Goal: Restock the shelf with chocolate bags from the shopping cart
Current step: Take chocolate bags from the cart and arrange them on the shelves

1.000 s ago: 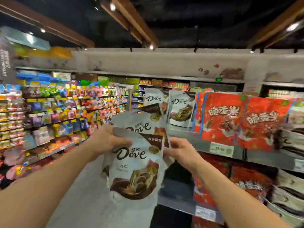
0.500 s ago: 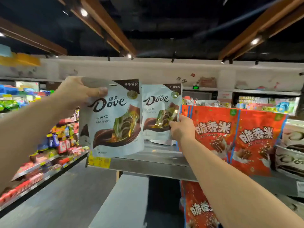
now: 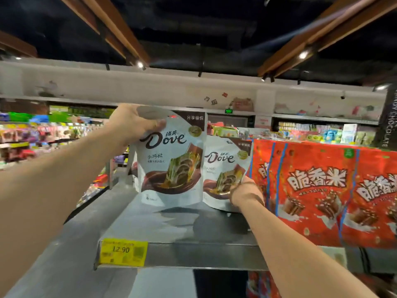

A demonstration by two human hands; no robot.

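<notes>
1. Directly ahead, seen from a head-worn camera, a person's two bare arms reach up to a grey metal shelf (image 3: 193, 253) in a shop aisle.
2. The left hand (image 3: 135, 123) grips the top left corner of the nearer Dove bag (image 3: 171, 166), with the thumb laid across the front. This white chocolate pouch hangs upright over the left part of the shelf. Its lower edge is close to the shelf surface, and a shadow lies beneath it; whether it touches cannot be told.
3. The right hand (image 3: 245, 192) holds the lower right corner of the second Dove bag (image 3: 223, 168), fingers curled onto the pouch. This bag has the same design. It stands upright farther back on the shelf, just to the right of the nearer one and partly behind its edge.
4. The hands are well apart, each clamped on its own bag.
5. Red chocolate bags (image 3: 311, 190) with large white Chinese lettering fill the shelf to the right. The closest one sits just beside the second Dove bag and the right hand.
6. A yellow price tag (image 3: 123, 251) reading 12.90 is fixed to the shelf's front edge at the left.
7. Far to the left, blurred aisle shelves (image 3: 32, 136) carry colourful goods. Above, wooden beams (image 3: 107, 24) cross a dark ceiling with small spotlights.
</notes>
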